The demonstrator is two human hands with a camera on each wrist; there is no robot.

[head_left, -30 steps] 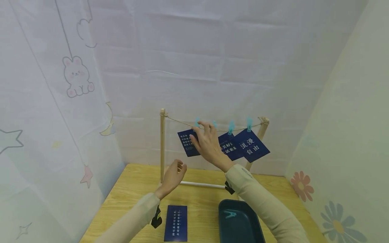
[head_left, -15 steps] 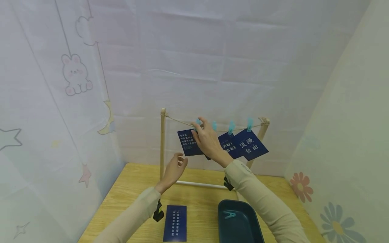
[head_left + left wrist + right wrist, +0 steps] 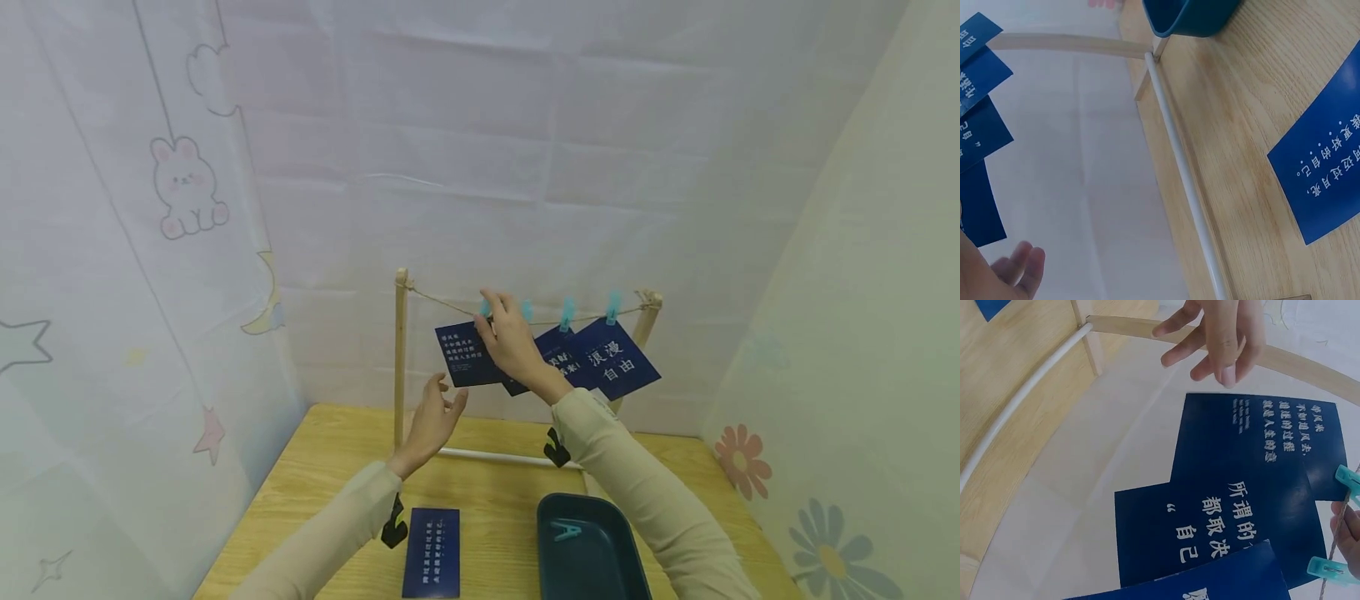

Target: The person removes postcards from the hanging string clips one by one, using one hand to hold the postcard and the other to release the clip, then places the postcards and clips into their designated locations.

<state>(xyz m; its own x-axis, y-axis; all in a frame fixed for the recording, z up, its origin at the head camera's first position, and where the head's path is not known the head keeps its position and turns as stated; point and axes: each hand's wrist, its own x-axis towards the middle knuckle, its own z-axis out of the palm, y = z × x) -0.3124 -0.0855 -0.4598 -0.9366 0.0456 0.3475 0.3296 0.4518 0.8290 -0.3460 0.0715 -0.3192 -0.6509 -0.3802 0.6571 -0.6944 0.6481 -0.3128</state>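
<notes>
Several dark blue cards with white writing hang overlapping from a string (image 3: 1331,550) by teal clothespins. My right hand (image 3: 516,340) is up at the string beside the leftmost clothespin (image 3: 1347,478), in front of the cards. Its fingertips show at the right edge of the right wrist view, between two clothespins and not closed round either. Just below the lower edge of the leftmost card (image 3: 463,357), my left hand (image 3: 433,423) is held up with loosely bent fingers and nothing in them. The right wrist view shows this left hand (image 3: 1232,334) with its fingertips close to that card.
The string runs between two wooden posts (image 3: 401,358), with a white rod (image 3: 502,457) low between them. On the wooden table (image 3: 322,450) lies another blue card (image 3: 432,552). A dark teal tray (image 3: 592,558) at the right holds one clothespin (image 3: 567,531).
The right hand's fingers have spread and shifted slightly right of the leftmost clothespin, showing more of the card. The left hand has risen slightly and its fingers have opened out.
</notes>
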